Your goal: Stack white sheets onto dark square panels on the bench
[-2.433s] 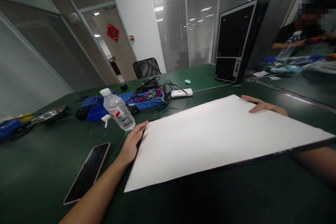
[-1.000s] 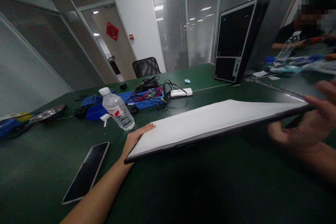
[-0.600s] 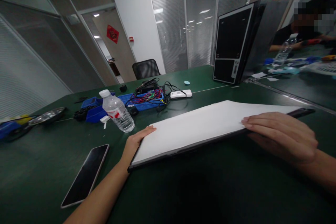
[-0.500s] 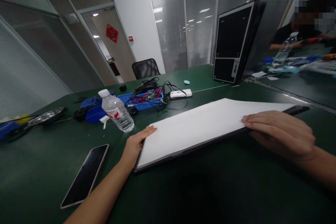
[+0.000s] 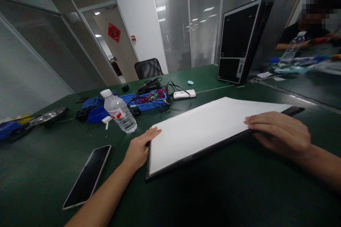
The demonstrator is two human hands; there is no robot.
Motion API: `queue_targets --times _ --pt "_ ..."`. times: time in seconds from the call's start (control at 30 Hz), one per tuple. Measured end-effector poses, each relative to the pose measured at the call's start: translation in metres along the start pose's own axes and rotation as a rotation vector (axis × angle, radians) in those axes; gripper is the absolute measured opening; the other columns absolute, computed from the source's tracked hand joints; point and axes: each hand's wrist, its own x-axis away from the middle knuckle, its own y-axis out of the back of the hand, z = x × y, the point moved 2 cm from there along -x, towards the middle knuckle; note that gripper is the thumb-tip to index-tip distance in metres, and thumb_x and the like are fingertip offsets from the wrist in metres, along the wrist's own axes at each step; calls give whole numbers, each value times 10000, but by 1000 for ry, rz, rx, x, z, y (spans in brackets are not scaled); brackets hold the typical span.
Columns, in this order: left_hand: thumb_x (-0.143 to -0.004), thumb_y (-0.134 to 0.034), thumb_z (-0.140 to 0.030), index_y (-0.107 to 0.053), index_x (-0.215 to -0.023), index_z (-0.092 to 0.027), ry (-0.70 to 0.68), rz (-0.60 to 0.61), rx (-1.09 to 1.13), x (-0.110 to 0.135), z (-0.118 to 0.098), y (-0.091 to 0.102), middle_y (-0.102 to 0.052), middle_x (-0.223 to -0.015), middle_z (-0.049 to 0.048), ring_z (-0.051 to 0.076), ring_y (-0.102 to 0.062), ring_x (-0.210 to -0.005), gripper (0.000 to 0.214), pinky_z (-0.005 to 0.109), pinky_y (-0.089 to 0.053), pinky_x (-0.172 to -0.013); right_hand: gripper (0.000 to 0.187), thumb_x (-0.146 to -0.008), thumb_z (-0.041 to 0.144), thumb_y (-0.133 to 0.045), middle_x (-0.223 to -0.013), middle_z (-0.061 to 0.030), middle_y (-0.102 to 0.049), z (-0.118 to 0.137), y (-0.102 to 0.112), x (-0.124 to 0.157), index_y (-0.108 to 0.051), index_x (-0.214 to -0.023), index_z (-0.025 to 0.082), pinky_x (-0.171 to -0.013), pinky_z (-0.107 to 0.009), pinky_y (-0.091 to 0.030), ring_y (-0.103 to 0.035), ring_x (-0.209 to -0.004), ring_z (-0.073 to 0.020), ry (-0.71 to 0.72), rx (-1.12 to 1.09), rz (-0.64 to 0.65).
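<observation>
- head view: white rectangular panel with black edging, slanted over the dark green tabletop.
- left hand: fingers clasping the panel's left edge.
- right hand: fingers pinching its near edge, tips on top.

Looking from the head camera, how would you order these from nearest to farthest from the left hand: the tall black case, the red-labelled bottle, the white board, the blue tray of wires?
From the left hand:
1. white board: in its grip
2. bottle: just beyond, slightly left
3. blue tray: farther back
4. black case: far off, right
</observation>
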Motion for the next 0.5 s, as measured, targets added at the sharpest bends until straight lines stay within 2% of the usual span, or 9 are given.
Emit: queue_targets --times 0.17,0.5 --pt "-963 -632 -221 -744 -1385 -329 -4 1 -7 1 0 0 -713 -1449 24 284 -643 -1402 450 551 -446 -1265 393 -792 -1 -836 -1121 -129 -797 1 0 -2 -737 -1147 135 -883 -381 -647 -774 -1037 -241 -4 -6 -3" --pt "-955 -622 -228 -746 -1387 -322 7 12 -37 1 3 0 -704 -1468 37 284 -644 -1406 459 563 -454 -1258 373 -805 11 -832 -1141 -125 -800 2 -1 3 -744 -1145 139 -876 -375 -651 -777 -1046 -234 5 3 5"
